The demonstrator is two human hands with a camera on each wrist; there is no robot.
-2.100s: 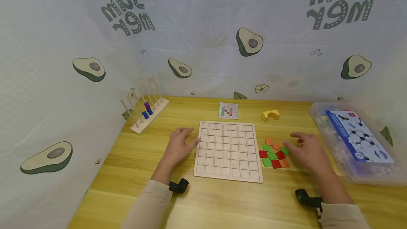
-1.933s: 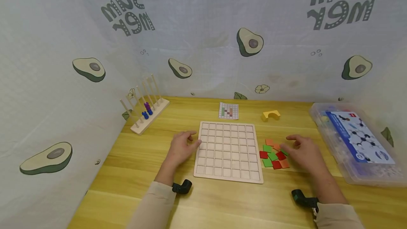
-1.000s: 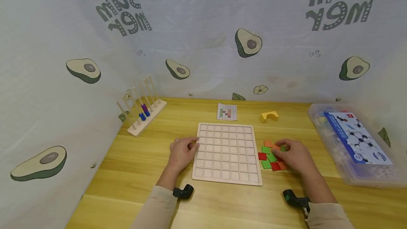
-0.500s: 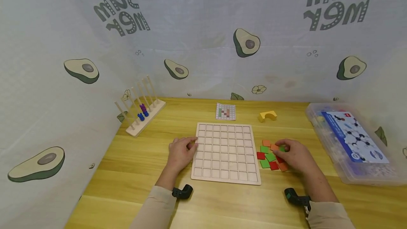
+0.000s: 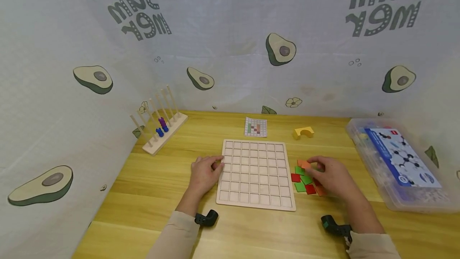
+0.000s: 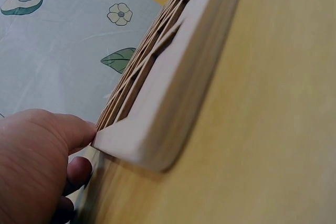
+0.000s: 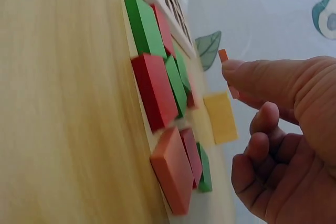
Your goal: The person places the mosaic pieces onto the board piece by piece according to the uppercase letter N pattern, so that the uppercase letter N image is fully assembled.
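A pale wooden grid board (image 5: 254,173) lies flat in mid-table in the head view. My left hand (image 5: 204,174) rests at its left edge, thumb and index tips touching the rim; the left wrist view shows the thumb against the board's side (image 6: 131,145). To the right of the board, my right hand (image 5: 333,176) pinches an orange square tile (image 5: 305,164) between thumb and index finger, lifted above the table. Under and beside that hand lie several tiles: red tiles (image 5: 310,189), green tiles (image 5: 300,187) and an orange tile (image 7: 173,171). The hand partly hides some.
Behind the board lies a small printed grid card (image 5: 256,127). A yellow arch block (image 5: 304,132) stands to its right. At back left is a peg stand (image 5: 165,135) with blue and purple beads; at right, a clear plastic case (image 5: 391,187).
The right hand moved left into the tile pile, took hold of an orange tile and lifted it. The left hand came to the board's left edge and has stayed there.
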